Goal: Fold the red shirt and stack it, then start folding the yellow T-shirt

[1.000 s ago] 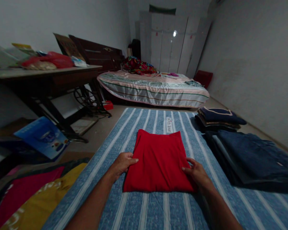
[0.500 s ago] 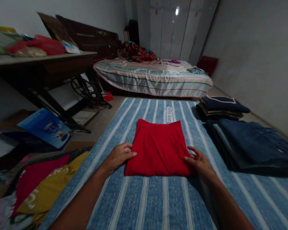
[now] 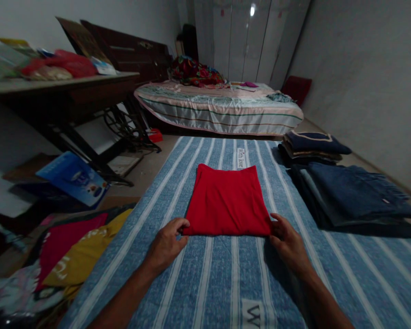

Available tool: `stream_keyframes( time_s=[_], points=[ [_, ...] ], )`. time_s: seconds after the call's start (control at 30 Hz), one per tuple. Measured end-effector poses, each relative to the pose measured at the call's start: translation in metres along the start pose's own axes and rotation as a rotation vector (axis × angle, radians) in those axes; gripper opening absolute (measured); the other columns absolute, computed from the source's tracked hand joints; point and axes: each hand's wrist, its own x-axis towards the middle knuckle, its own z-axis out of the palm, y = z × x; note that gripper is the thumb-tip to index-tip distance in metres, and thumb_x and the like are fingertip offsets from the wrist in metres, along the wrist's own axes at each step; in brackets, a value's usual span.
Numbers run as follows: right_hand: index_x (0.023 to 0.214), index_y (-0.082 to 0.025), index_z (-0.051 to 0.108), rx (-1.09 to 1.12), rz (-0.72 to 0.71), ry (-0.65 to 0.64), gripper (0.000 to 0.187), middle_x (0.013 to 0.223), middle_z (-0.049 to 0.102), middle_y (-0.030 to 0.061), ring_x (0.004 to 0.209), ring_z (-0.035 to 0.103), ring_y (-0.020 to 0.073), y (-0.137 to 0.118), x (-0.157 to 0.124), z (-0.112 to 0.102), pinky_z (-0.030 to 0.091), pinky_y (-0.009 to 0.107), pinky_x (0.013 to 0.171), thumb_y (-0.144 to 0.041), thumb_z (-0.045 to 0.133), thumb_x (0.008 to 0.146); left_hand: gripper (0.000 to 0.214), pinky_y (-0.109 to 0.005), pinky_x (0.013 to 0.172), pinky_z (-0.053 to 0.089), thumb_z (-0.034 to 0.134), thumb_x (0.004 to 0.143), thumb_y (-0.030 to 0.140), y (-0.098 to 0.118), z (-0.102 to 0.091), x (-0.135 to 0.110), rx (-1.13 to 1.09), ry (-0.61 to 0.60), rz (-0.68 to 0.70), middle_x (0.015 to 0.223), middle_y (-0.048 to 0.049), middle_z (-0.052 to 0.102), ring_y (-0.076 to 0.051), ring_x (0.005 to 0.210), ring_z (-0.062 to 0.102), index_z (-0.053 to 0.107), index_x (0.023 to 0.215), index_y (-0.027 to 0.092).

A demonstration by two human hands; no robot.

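A folded red garment (image 3: 228, 201) lies flat on a blue-and-white striped sheet (image 3: 205, 283); its exact kind is hidden by the folding. At its near left corner is my left hand (image 3: 167, 244), thumb and fingers closed around the edge of the cloth. My right hand (image 3: 289, 244) pinches the near right corner in the same way, with the thumb low and the index finger along the side. Between the two hands the near edge runs fairly straight. Slight creases cross the top of the garment.
To the right are a pile of folded jeans (image 3: 356, 192) and, behind it, a stack of dark folded clothes (image 3: 311, 144). Loose yellow and pink clothes (image 3: 75, 251) lie low on the left. Beyond stand a sewing machine table (image 3: 89, 87) and a bed (image 3: 219, 109).
Both hands have moved from the garment's sides to its near corners. The garment's near edge now looks straighter, and the view has shifted slightly.
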Motion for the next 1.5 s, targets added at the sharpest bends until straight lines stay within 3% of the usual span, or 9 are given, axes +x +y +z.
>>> stream_keyframes(
  time_s=[0.13,0.27,0.37,0.5,0.63,0.9,1.2,1.33,1.5],
  points=[
    [0.119,-0.021,0.053,-0.056,-0.059,0.069,0.054,0.098,0.068,0.0051,0.092,0.066,0.0223,0.000,0.005,0.002,0.050,0.036,0.086,-0.017,0.059,0.066,0.016,-0.027,0.076,0.047,0.048,0.070,0.020,-0.002,0.003,0.005,0.130,0.105,0.101,0.083,-0.0018,0.066,-0.018,0.077,0.060,0.060,0.081,0.022],
    [0.122,-0.022,0.051,-0.095,-0.123,0.099,0.056,0.092,0.069,0.0033,0.089,0.066,0.0214,-0.012,0.012,-0.002,0.050,0.037,0.088,-0.018,0.059,0.067,0.021,-0.030,0.080,0.045,0.041,0.074,0.014,0.014,-0.013,0.016,0.304,0.221,0.351,0.082,-0.0049,0.064,-0.021,0.083,0.059,0.060,0.080,0.020],
    [0.124,-0.022,0.047,-0.090,-0.117,0.087,0.059,0.092,0.070,0.0028,0.085,0.066,0.0208,-0.016,0.014,-0.007,0.051,0.037,0.085,-0.018,0.059,0.067,0.022,-0.032,0.077,0.045,0.039,0.073,0.011,0.019,-0.022,0.022,0.427,0.226,0.432,0.077,-0.0045,0.062,-0.021,0.080,0.057,0.059,0.078,0.020],
    [0.119,-0.023,0.051,-0.085,-0.054,0.047,0.057,0.083,0.069,0.0006,0.079,0.066,0.0204,-0.013,0.012,-0.008,0.051,0.035,0.079,-0.018,0.060,0.063,0.022,-0.030,0.072,0.046,0.040,0.068,0.009,0.005,-0.019,0.018,0.462,0.156,0.388,0.075,-0.0036,0.062,-0.021,0.079,0.057,0.057,0.076,0.021],
    [0.115,-0.022,0.051,0.054,-0.007,0.060,0.056,0.079,0.068,0.0002,0.076,0.065,0.0199,-0.014,0.010,-0.006,0.051,0.032,0.073,-0.023,0.066,0.060,0.023,-0.032,0.076,0.047,0.040,0.073,0.011,-0.009,-0.014,0.017,0.421,0.182,0.368,0.082,-0.0054,0.065,-0.022,0.084,0.059,0.060,0.083,0.020],
    [0.108,-0.021,0.056,0.042,0.008,0.031,0.045,0.082,0.069,0.0012,0.078,0.065,0.0187,-0.009,0.006,0.000,0.050,0.029,0.071,-0.020,0.062,0.064,0.024,-0.031,0.079,0.047,0.043,0.068,0.012,-0.009,-0.009,0.018,0.363,0.093,0.290,0.086,-0.0046,0.066,-0.021,0.087,0.061,0.059,0.084,0.021],
    [0.098,-0.020,0.061,0.123,0.052,0.143,0.037,0.078,0.070,0.0017,0.073,0.065,0.0181,-0.014,0.007,0.002,0.050,0.029,0.069,-0.026,0.071,0.063,0.018,-0.032,0.081,0.047,0.046,0.076,0.019,0.005,-0.012,0.010,0.278,0.229,0.346,0.083,-0.0056,0.067,-0.021,0.085,0.061,0.063,0.083,0.019],
    [0.095,-0.018,0.061,0.138,0.081,0.189,0.038,0.071,0.067,0.0004,0.065,0.062,0.0162,-0.010,0.009,0.000,0.048,0.027,0.061,-0.024,0.072,0.059,0.021,-0.031,0.081,0.047,0.045,0.073,0.018,-0.008,-0.013,0.012,0.277,0.209,0.316,0.082,-0.0055,0.067,-0.021,0.084,0.061,0.063,0.082,0.019],
    [0.094,-0.016,0.061,0.133,0.088,0.155,0.038,0.069,0.066,-0.0003,0.062,0.060,0.0152,-0.007,0.008,-0.002,0.045,0.026,0.058,-0.023,0.070,0.059,0.021,-0.030,0.078,0.048,0.043,0.069,0.015,-0.018,-0.011,0.013,0.273,0.105,0.301,0.081,-0.0029,0.066,-0.019,0.082,0.061,0.060,0.080,0.020]
  ],
)
